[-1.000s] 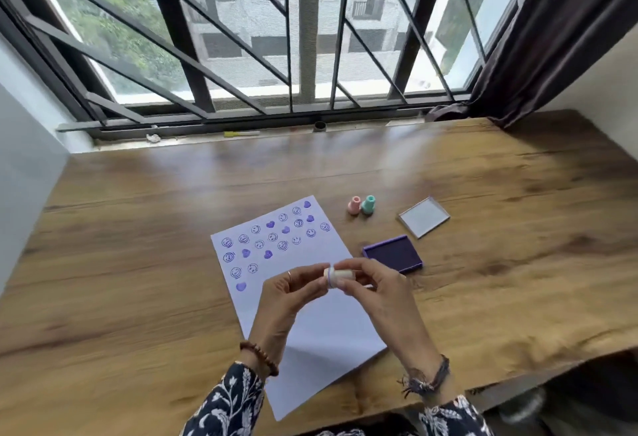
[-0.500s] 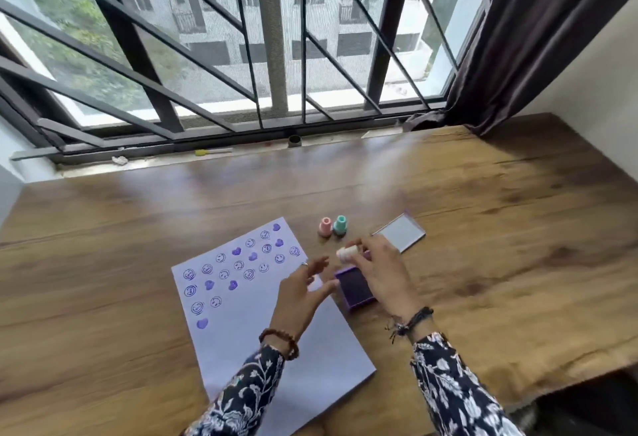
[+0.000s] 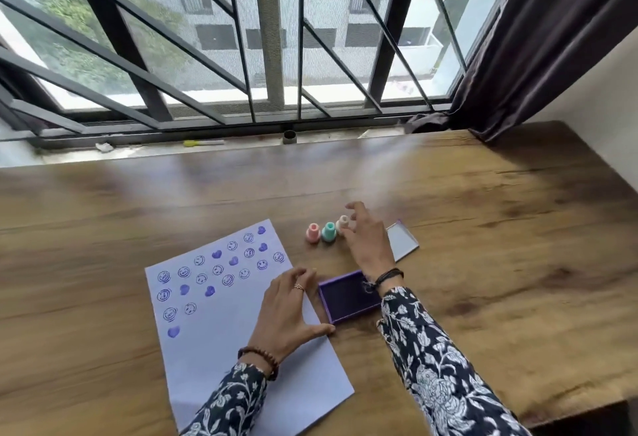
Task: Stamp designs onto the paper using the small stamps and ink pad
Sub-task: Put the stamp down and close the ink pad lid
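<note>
A: Right hand is out past the ink pad now, fingers spread and loose, just beside the white stamp. We'd say it's open, gripping nothing, though the fingertips sit so close to that stamp we can't tell if they touch it.

B: Agreed, and that's the change. A second ago we had that white stamp pinched between both hands over the paper; half a second ago the right hand was carrying it above the pad. Now it stands upright on the worktop, in line with the teal stamp and the pink stamp.

A: So we read it as set down, not inked. And the left hand?

B: Flat on the paper's right edge, fingers splayed, holding nothing, thumb reaching toward the pad's near corner. It looks to be pinning the sheet.

A: The sheet itself carries rows of purple smileys and hearts across its upper half; the lower half is bare. The pad is open, just right of the paper, and its lid lies beyond, partly behind the right hand.

B: Which suggests we're between stamps. Our guess is the next pick comes from that row of three, then a press into the pad and back to the blank area.

A: Plenty of room left there.
</note>
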